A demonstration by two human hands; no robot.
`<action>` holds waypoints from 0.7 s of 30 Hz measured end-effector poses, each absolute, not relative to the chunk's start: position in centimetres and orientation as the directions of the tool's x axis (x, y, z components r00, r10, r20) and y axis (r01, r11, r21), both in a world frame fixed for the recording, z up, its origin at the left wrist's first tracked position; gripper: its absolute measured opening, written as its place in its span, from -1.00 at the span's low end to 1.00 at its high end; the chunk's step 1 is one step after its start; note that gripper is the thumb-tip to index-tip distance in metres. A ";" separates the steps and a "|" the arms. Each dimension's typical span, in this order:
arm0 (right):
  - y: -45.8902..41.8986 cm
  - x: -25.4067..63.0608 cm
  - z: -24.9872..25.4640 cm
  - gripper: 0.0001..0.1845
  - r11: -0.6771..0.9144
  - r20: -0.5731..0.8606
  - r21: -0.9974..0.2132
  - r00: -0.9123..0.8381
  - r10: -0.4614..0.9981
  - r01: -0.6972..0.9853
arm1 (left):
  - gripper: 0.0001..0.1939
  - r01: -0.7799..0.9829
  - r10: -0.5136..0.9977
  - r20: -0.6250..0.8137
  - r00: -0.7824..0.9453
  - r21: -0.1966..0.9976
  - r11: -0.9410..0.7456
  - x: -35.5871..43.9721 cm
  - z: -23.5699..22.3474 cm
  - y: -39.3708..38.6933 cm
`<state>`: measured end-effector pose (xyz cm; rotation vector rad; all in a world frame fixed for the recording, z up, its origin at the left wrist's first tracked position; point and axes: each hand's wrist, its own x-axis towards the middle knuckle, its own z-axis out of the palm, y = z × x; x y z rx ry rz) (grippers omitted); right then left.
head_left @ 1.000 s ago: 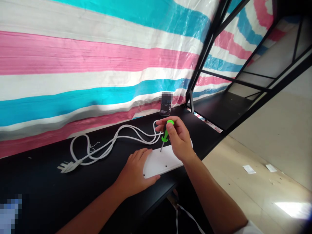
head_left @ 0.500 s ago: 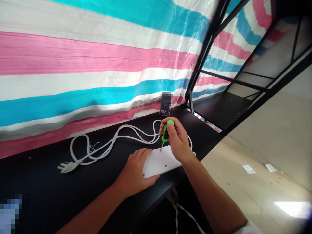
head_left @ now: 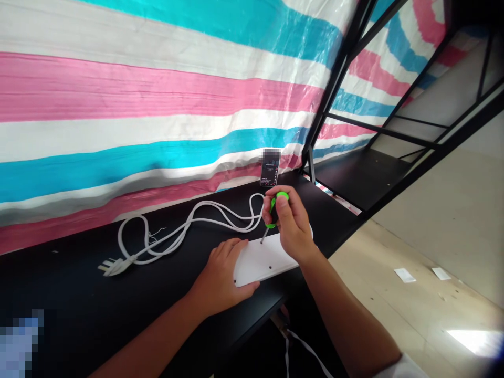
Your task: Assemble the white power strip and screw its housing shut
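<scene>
A white power strip lies back side up on the black table, near its front edge. My left hand grips the strip's left end, fingers curled around it. My right hand is closed on a green-handled screwdriver, held nearly upright with its tip on a screw hole at the strip's far edge. The strip's white cable loops leftward across the table to a plug.
A phone stands propped against the striped pink, teal and white tarp behind the table. A black metal shelf frame rises to the right. Paper scraps lie on the light floor. Another white cable hangs under the table.
My right hand has shifted its fingers on the screwdriver handle while the tip stayed on the strip. The view has moved slightly. My left hand keeps its hold.
</scene>
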<state>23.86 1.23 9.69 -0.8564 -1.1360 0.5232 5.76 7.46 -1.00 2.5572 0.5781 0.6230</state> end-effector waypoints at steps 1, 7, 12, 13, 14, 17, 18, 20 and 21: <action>1.0 23.9 10.1 -0.76 0.607 0.586 -0.792 0.354 0.729 0.060 | -0.14 0.286 0.486 0.325 0.811 0.505 -0.815 5.8 -1.0 7.5; -0.4 23.7 11.1 -0.73 0.560 0.517 -0.828 0.372 0.771 -0.010 | -0.12 0.284 0.479 0.321 0.817 0.498 -0.819 5.8 -1.1 7.5; -1.5 23.4 10.7 -0.68 0.486 0.431 -0.872 0.366 0.825 -0.067 | -0.12 0.287 0.479 0.314 0.820 0.499 -0.818 5.9 -1.0 7.5; -1.6 23.4 10.6 -0.69 0.482 0.430 -0.874 0.360 0.828 -0.066 | -0.12 0.286 0.479 0.313 0.820 0.500 -0.817 5.9 -0.9 7.6; -1.7 23.4 10.5 -0.69 0.482 0.431 -0.874 0.353 0.831 -0.068 | -0.12 0.286 0.478 0.312 0.821 0.500 -0.817 6.0 -0.9 7.6; -1.7 23.5 10.1 -0.72 0.477 0.428 -0.876 0.337 0.838 -0.074 | -0.12 0.287 0.476 0.311 0.822 0.496 -0.820 6.0 -0.9 7.6; -1.7 23.6 10.0 -0.72 0.476 0.428 -0.877 0.338 0.838 -0.070 | -0.12 0.286 0.476 0.313 0.822 0.495 -0.821 6.0 -0.9 7.6; -1.8 23.7 9.9 -0.72 0.474 0.428 -0.879 0.345 0.835 -0.056 | -0.12 0.284 0.475 0.318 0.820 0.494 -0.822 5.9 -1.0 7.6; -1.8 23.8 9.9 -0.72 0.474 0.430 -0.879 0.348 0.833 -0.049 | -0.12 0.282 0.474 0.321 0.820 0.494 -0.823 5.9 -1.0 7.6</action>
